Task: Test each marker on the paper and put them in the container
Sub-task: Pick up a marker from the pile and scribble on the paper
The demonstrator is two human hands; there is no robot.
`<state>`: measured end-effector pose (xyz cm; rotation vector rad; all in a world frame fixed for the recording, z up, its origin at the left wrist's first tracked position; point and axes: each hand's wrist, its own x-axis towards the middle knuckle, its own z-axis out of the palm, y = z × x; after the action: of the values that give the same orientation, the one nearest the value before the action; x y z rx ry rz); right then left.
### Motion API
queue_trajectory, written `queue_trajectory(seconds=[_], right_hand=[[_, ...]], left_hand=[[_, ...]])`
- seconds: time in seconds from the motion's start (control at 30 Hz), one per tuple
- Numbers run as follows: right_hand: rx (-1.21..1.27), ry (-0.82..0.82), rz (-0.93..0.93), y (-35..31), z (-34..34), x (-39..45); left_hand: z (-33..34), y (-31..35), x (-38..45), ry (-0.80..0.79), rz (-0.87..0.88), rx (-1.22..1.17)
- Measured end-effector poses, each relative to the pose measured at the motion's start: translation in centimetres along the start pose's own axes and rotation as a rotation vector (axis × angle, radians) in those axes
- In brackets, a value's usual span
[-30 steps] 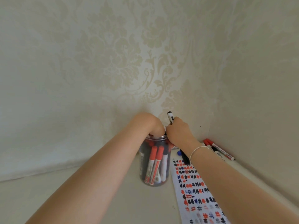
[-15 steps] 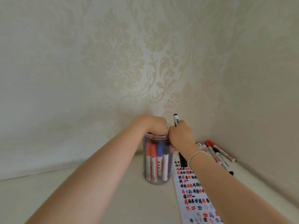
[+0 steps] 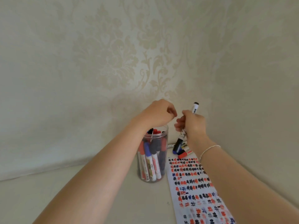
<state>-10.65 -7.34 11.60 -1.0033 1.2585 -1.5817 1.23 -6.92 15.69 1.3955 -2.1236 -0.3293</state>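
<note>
Nearest to me, my two forearms are reaching forward across the pale desk (image 3: 80,196), the left coming in from the lower left, the right from the lower right with a thin bracelet (image 3: 208,150) circling its wrist. Along the desk's right side a long paper (image 3: 194,188) is lying flat, running away from me toward the far right corner; it is carrying rows of small red, blue and black test marks. Just left of the paper's far end a clear container (image 3: 152,159) is standing upright, and it is holding a crowd of capped markers (image 3: 149,160), red, blue and black, standing on end inside it.

Above the container's open rim my left hand (image 3: 159,114) is hovering with its fingers curled loosely inward; I am seeing nothing held in it. Just to its right, apart from it, my right hand (image 3: 193,125) is gripping a black marker (image 3: 195,107), fingers wrapped round the barrel, so that the white end is sticking up past the knuckles and the dark lower end is pointing down toward the desk.

Beyond the paper, at the far right corner near the patterned wall (image 3: 129,54), a few loose markers (image 3: 183,153) are lying on the desk, one with a red cap, partly hidden behind my right wrist.
</note>
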Motion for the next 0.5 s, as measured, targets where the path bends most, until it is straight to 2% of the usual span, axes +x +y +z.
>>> queue_trajectory(seconds=[0.07, 0.13, 0.27, 0.3, 0.4, 0.5], right_hand=[[0.077, 0.035, 0.015, -1.1, -0.9, 0.2], [0.009, 0.091, -0.001, -1.7, -2.1, 0.3], [0.021, 0.142, 0.004, -1.0, -4.6, 0.1], [0.044, 0.126, 0.018, -0.6, -5.2, -0.1], [0.198, -0.107, 0.155, 1.0, -7.4, -0.7], [0.23, -0.357, 0.262, 2.3, -9.9, -1.5]], left_hand=[[1.3, 0.8, -0.8, 0.153, 0.107, -0.064], [2.8, 1.5, -1.8, 0.192, 0.17, -0.099], [6.7, 2.4, -3.4, -0.026, 0.169, -0.067], [7.5, 2.4, -3.5, -0.041, 0.162, -0.086], [9.3, 2.2, -3.7, -0.026, 0.154, -0.156], [10.5, 2.3, -4.4, -0.105, 0.156, -0.351]])
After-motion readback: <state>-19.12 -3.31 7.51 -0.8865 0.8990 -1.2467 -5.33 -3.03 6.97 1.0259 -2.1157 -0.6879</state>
